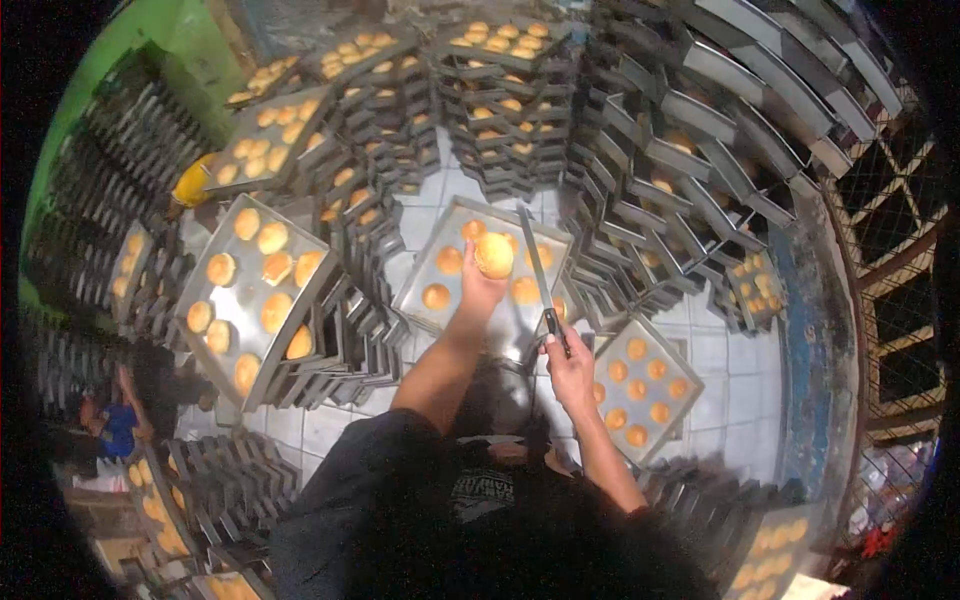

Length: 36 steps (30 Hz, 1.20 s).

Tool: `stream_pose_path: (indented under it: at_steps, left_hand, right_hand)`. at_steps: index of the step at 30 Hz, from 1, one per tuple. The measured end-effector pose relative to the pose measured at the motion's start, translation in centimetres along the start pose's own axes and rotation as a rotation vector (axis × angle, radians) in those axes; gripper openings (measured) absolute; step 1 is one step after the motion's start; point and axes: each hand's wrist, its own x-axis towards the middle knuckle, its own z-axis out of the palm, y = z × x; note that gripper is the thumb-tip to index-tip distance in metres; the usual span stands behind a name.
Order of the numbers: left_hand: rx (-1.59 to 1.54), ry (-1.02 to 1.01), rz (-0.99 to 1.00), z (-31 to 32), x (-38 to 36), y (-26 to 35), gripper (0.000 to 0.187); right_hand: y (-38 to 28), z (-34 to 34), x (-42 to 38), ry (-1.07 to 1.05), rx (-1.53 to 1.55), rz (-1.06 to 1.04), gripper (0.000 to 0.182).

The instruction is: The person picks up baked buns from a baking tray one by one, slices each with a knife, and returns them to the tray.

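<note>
In the middle of the head view, my left hand [482,285] is closed around a round golden bun [494,256], lifted above a metal baking tray [425,312]. My right hand [568,358] grips the black handle of a long knife [538,262]. The blade points away from me, to the right of the held bun and apart from it. Several more buns, among them one at the tray's left [435,296], lie on the tray beneath both hands. Part of the tray is hidden by my left hand and forearm.
Left stands a stack topped by a tray [232,305] of buns. Another bun tray [645,385] lies low at right, over white floor tiles [708,352]. Tall tray stacks [505,110] crowd the back and right. Another person in blue [118,430] is at far left.
</note>
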Motion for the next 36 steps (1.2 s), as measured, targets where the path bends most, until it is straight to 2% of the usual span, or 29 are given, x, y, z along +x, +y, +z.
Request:
stream_pose_path:
  at_steps: [2, 6, 8, 11, 18, 21, 23, 25, 26, 28, 29, 32, 34, 36]
  left_hand:
    - [0.028, 0.021, 0.071, 0.5, 0.8, -0.8, 0.047]
    - [-0.010, 0.043, 0.089, 3.3, 0.0, -1.1, 0.041]
    - [-0.012, 0.025, 0.061, 5.0, -0.9, -1.0, 0.033]
    - [-0.010, -0.074, 0.029, 5.0, 0.8, -0.7, 0.034]
    - [0.033, -0.068, 0.003, 6.9, 2.1, 0.8, 0.034]
    - [0.087, -0.084, -0.047, 7.7, 1.8, 1.3, 0.033]
    - [0.220, -0.122, -0.224, 7.5, 1.2, 0.7, 0.031]
    - [0.197, -0.126, -0.236, 7.7, 0.8, -0.3, 0.032]
    - [0.173, -0.131, -0.235, 7.7, 0.6, -0.5, 0.032]
    - [0.160, -0.144, -0.236, 7.8, 1.2, 0.1, 0.032]
    - [0.127, -0.145, -0.205, 7.8, 1.5, 0.9, 0.033]
    - [0.110, -0.178, -0.155, 7.8, 1.5, 2.1, 0.034]
    - [0.302, -0.187, -0.226, 7.9, -0.1, 1.3, 0.033]
    - [0.354, -0.230, -0.243, 7.7, -1.9, -1.1, 0.032]
  right_hand:
    - [-0.5, -0.4, -0.3, -0.026, -0.161, -0.128, 0.043]
    - [-3.3, -1.7, -1.5, -0.053, -0.206, -0.209, 0.044]
    - [-4.9, -2.3, -2.0, -0.078, -0.198, -0.171, 0.044]
    - [-5.2, -2.1, -2.1, -0.066, -0.210, -0.163, 0.044]
    - [-4.1, 0.0, -1.8, 0.024, -0.233, -0.253, 0.044]
    - [-3.8, 1.0, -0.8, 0.088, -0.258, -0.293, 0.045]
    - [-3.9, 1.4, 0.2, 0.141, -0.280, -0.313, 0.047]
    - [-5.6, 1.7, 1.9, 0.144, -0.282, -0.334, 0.047]
    - [-6.4, 1.8, 1.9, 0.152, -0.282, -0.324, 0.047]
    - [-8.4, 1.9, 1.2, 0.086, -0.288, -0.170, 0.047]
    - [-6.6, 1.9, 1.0, 0.112, -0.370, -0.279, 0.047]
    - [-5.1, 1.4, -2.0, 0.091, -0.380, -0.213, 0.048]
    - [-5.7, 1.1, -1.8, 0.093, -0.351, -0.142, 0.049]
    - [-6.2, 0.7, 0.0, 0.094, -0.340, -0.026, 0.049]
